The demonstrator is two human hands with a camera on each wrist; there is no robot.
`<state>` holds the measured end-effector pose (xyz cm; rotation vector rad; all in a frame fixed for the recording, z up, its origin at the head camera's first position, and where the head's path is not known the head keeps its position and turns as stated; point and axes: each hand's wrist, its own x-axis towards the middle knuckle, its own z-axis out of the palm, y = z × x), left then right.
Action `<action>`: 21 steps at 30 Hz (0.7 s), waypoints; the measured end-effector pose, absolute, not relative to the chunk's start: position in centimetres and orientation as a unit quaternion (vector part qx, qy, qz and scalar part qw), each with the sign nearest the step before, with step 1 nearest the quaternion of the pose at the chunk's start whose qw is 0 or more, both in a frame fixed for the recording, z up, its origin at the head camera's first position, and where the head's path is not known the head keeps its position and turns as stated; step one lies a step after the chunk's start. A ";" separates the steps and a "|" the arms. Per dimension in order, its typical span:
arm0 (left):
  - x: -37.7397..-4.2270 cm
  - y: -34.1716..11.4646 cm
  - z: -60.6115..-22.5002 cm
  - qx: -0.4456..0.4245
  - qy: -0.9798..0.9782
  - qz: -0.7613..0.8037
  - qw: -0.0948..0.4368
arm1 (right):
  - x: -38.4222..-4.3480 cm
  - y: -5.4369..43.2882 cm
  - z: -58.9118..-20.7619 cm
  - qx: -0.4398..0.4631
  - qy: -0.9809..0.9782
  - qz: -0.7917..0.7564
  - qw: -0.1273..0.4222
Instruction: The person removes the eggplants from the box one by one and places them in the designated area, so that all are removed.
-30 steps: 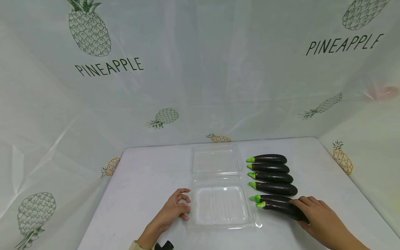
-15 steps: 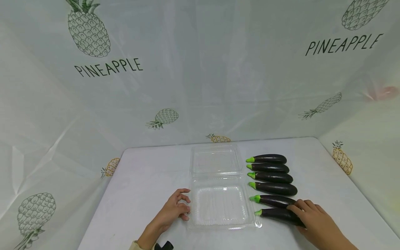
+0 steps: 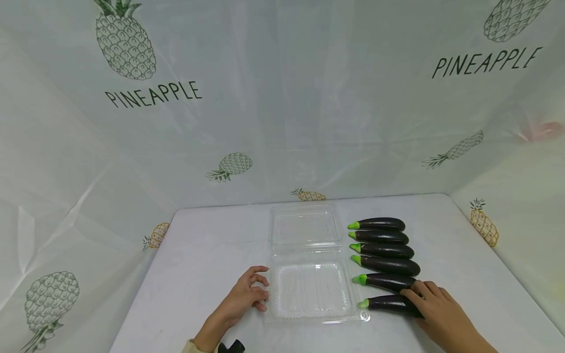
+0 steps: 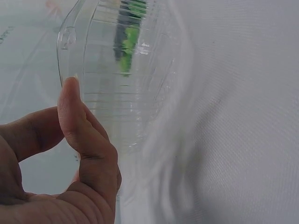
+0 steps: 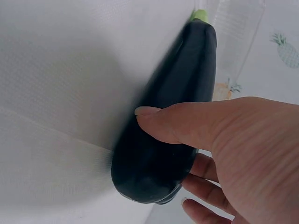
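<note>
Six dark eggplants with green stems are lined up on the right side in the head view. My right hand (image 3: 441, 314) holds the nearest eggplant (image 3: 393, 304) by its thick end. In the right wrist view, the thumb crosses the dark skin (image 5: 163, 170) while the other fingers lie along the far side, partly hidden. A clear plastic clamshell container (image 3: 312, 289) lies unfolded in the middle, its lid (image 3: 304, 225) flat behind its base. My left hand (image 3: 244, 296) holds the base's left rim; the left wrist view shows the thumb tip against that rim (image 4: 67, 42).
The other eggplants (image 3: 388, 265) form a column to the right of the container, stems pointing left. A white cloth covers the table (image 3: 198, 264). A pineapple-printed sheet (image 3: 309, 113) hangs behind and around the table.
The nearest eggplant has moved toward the person, away from the one beside it, and slightly left, with my right hand on it. My left hand and the container have stayed put.
</note>
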<state>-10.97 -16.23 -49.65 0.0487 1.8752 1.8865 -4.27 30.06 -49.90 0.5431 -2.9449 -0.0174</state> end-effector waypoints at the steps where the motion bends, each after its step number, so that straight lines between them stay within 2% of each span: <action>1: -11.0 -16.3 -49.6 0.019 0.684 0.689 0.239 | -4.3 30.0 -49.9 0.181 -0.981 -0.007 0.073; 9: -11.0 -16.4 -49.7 0.022 0.682 0.690 0.243 | -4.1 29.9 -50.0 0.195 -0.977 -0.007 0.092; 16: -11.0 -16.5 -49.8 0.025 0.680 0.689 0.247 | -4.1 29.8 -49.6 0.190 -0.979 -0.008 0.076; 21: -11.1 -16.8 -49.7 0.028 0.686 0.685 0.244 | -4.5 30.4 -49.2 0.198 -0.972 0.018 0.123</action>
